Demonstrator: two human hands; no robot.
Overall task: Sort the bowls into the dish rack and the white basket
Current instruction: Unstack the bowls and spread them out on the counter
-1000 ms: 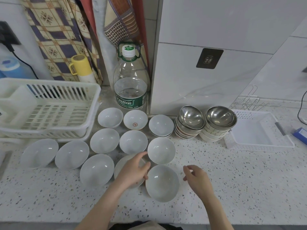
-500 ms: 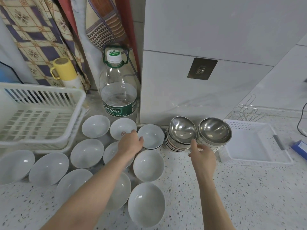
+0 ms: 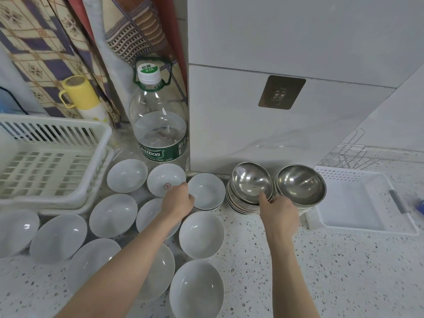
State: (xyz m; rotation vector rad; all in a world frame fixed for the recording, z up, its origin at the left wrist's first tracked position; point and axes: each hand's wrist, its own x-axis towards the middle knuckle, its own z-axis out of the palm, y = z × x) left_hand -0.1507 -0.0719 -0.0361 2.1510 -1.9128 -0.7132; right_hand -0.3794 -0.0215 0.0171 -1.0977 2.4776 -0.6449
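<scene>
White bowls [image 3: 201,235] upright between empty dish rack [image 3: 52,157] and steel-topped stacks [image 3: 251,187] beside empty white basket [image 3: 358,203].

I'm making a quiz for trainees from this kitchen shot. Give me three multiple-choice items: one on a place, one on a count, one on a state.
1. Where does the water bottle stand?
A. In the white basket
B. Behind the white bowls
C. In the dish rack

2. How many stacks topped by steel bowls?
A. Two
B. Four
C. One

3. What is in the white basket?
A. Steel bowls
B. White bowls
C. No bowls

Answers: 1 B, it rises behind the back row of bowls by the wall. 2 A, left stack and right stack stand side by side. 3 C, its bottom shows bare.
</scene>
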